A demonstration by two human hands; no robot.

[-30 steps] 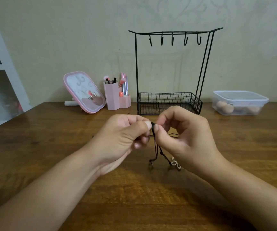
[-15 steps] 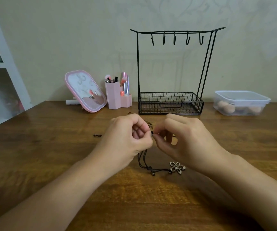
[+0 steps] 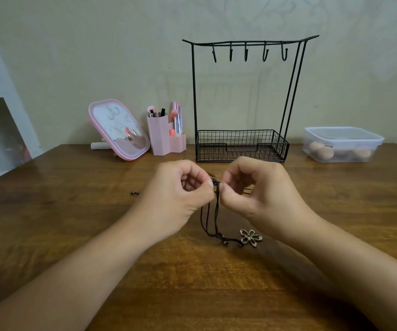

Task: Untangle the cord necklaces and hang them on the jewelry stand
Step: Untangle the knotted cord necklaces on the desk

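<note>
Both hands are curled tight, left hand (image 3: 178,187) and right hand (image 3: 254,187) pinching the black cord necklaces (image 3: 213,216) between thumb and fingertip just above the wooden desk (image 3: 73,211). Since a second ago, the flat flower-shaped pendant (image 3: 250,237) has settled onto the desk with thin cords trailing, while the black wire jewelry stand (image 3: 243,99) behind has bare hooks.

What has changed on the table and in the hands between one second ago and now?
The flower pendant went from hanging on edge under the hands to lying flat on the table, and the black cords now hang in longer loops. The left hand and right hand still pinch the cords. The jewelry stand is still bare.
</note>
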